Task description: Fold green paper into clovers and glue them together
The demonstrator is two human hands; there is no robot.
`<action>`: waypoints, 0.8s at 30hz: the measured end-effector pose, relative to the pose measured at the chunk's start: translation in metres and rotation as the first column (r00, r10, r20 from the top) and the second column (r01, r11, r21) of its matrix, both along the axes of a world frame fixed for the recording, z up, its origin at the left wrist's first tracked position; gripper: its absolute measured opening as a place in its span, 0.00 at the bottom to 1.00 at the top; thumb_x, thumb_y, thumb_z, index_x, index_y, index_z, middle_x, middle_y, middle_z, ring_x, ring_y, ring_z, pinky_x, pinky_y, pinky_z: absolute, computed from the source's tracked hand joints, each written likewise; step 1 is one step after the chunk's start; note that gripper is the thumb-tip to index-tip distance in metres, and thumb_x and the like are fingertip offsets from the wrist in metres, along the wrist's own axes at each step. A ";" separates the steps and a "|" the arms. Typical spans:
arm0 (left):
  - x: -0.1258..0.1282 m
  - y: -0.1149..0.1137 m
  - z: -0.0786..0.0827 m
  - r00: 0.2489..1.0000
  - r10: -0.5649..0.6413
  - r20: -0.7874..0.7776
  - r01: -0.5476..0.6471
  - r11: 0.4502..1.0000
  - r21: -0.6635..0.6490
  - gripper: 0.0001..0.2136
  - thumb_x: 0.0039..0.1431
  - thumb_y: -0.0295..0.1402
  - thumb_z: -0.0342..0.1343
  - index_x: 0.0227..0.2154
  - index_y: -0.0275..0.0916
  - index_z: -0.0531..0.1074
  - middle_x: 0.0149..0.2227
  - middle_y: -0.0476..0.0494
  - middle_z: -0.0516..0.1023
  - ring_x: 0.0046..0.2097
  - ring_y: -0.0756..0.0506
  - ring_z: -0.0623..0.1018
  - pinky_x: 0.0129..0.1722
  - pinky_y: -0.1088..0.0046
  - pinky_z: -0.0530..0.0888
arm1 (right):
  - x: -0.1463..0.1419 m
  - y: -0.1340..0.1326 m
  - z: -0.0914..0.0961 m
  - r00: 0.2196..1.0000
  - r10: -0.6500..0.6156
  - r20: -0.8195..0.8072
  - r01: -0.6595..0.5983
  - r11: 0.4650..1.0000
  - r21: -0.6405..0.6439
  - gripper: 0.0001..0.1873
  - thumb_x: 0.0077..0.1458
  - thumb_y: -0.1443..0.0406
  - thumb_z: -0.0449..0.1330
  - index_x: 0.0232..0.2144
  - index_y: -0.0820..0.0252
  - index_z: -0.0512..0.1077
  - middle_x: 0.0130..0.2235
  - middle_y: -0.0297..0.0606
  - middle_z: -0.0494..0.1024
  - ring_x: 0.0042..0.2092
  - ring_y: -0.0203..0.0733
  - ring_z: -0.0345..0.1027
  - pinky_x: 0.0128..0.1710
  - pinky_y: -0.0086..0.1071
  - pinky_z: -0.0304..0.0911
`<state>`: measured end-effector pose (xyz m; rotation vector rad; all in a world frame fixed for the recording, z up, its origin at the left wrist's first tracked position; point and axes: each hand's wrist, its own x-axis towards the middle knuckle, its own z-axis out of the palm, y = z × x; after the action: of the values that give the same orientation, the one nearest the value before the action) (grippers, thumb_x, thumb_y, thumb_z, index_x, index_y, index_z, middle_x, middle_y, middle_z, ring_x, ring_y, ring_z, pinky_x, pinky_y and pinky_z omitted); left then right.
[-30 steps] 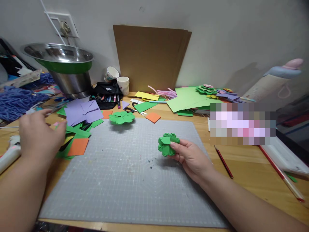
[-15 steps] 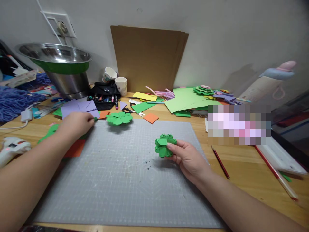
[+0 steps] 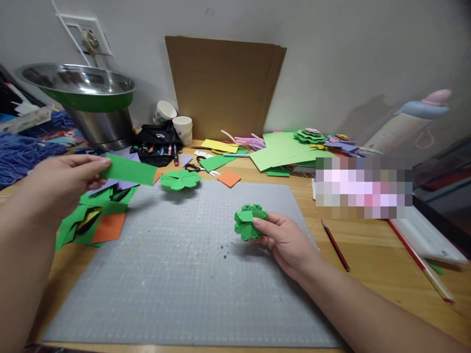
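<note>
Between its thumb and fingers, my left hand (image 3: 69, 181) pinches one end of a green paper strip (image 3: 130, 169), raised above the paper scraps at the left. My right hand (image 3: 287, 240) grips a small green folded paper flower (image 3: 250, 223) by its right edge, over the right half of the grey cutting mat (image 3: 176, 284). A larger green paper flower (image 3: 180, 180) with broad petals sits at the mat's back edge. Green paper scraps (image 3: 71, 223) and an orange paper piece (image 3: 110, 228) lie below my left hand.
Scissors (image 3: 200, 167) and an orange paper square (image 3: 229, 178) lie behind the mat. A black pencil case (image 3: 158, 142), paper cups (image 3: 183, 130) and a metal bowl (image 3: 84, 81) stand at the back left. A dark red pencil (image 3: 335, 246) lies to the mat's right.
My left hand has lifted a green paper strip from the scrap pile and moved left with it, uncovering green and orange paper. My right hand stays nearly still with the small flower.
</note>
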<state>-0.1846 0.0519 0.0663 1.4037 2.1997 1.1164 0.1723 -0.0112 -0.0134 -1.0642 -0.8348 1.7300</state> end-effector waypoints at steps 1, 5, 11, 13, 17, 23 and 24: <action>0.009 -0.004 0.000 0.975 -0.063 0.215 0.073 0.997 -0.037 0.07 0.51 0.33 0.58 0.31 0.35 0.71 0.22 0.55 0.69 0.25 0.55 0.69 0.28 0.79 0.66 | 0.000 0.000 0.001 1.000 0.009 -0.006 -0.009 1.000 0.008 0.10 0.44 0.60 0.69 0.29 0.59 0.80 0.30 0.37 0.80 0.31 0.36 0.71 0.34 0.32 0.65; 0.060 -0.026 -0.005 0.815 -0.245 0.526 0.378 0.912 -0.161 0.13 0.43 0.35 0.64 0.31 0.38 0.68 0.23 0.56 0.69 0.23 0.54 0.70 0.25 0.78 0.65 | 0.000 -0.002 0.004 0.998 0.040 -0.047 -0.036 0.997 0.073 0.09 0.45 0.61 0.69 0.30 0.59 0.80 0.30 0.37 0.81 0.31 0.37 0.72 0.35 0.32 0.65; 0.128 -0.039 -0.029 0.697 -0.488 0.525 0.696 0.635 -0.334 0.13 0.50 0.42 0.58 0.26 0.39 0.64 0.18 0.57 0.64 0.18 0.53 0.66 0.19 0.77 0.59 | 0.005 0.004 0.004 0.997 -0.066 -0.044 0.070 0.992 0.103 0.10 0.43 0.61 0.70 0.31 0.58 0.81 0.31 0.37 0.81 0.32 0.37 0.72 0.33 0.30 0.66; 0.138 -0.036 -0.035 0.711 -0.577 0.402 0.701 0.632 -0.331 0.11 0.53 0.41 0.55 0.26 0.39 0.66 0.20 0.55 0.65 0.19 0.53 0.65 0.19 0.76 0.58 | 0.007 0.006 0.003 0.995 -0.086 -0.042 0.089 0.992 0.092 0.10 0.43 0.61 0.70 0.30 0.58 0.81 0.32 0.37 0.81 0.33 0.37 0.72 0.32 0.29 0.66; 0.145 -0.042 -0.041 0.723 -0.616 -0.311 0.633 0.772 -0.059 0.07 0.59 0.34 0.50 0.29 0.38 0.69 0.29 0.47 0.74 0.31 0.46 0.73 0.30 0.70 0.67 | 0.008 0.009 0.002 0.991 -0.116 -0.062 0.120 0.991 0.063 0.10 0.44 0.60 0.69 0.32 0.58 0.80 0.33 0.36 0.81 0.33 0.35 0.72 0.33 0.27 0.66; 0.153 -0.071 -0.059 0.194 -0.676 -0.711 0.850 0.478 -0.223 0.08 0.59 0.24 0.48 0.27 0.37 0.71 0.31 0.43 0.77 0.37 0.42 0.75 0.37 0.64 0.69 | 0.009 0.010 -0.001 0.975 -0.198 -0.097 0.201 0.979 0.026 0.11 0.44 0.60 0.70 0.32 0.57 0.80 0.33 0.34 0.81 0.33 0.34 0.72 0.32 0.26 0.67; 0.155 -0.072 -0.061 0.220 -0.736 -0.640 0.836 0.481 -0.265 0.08 0.59 0.24 0.48 0.28 0.37 0.71 0.30 0.44 0.76 0.35 0.43 0.75 0.35 0.65 0.69 | 0.009 0.010 -0.001 0.976 -0.196 -0.097 0.199 0.980 0.022 0.11 0.44 0.61 0.70 0.32 0.58 0.80 0.33 0.34 0.81 0.33 0.34 0.72 0.32 0.26 0.67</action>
<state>-0.0300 -0.0201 0.0051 2.8926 1.1893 0.3100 0.1814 -0.0010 -0.0144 -1.0010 -0.6716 1.5818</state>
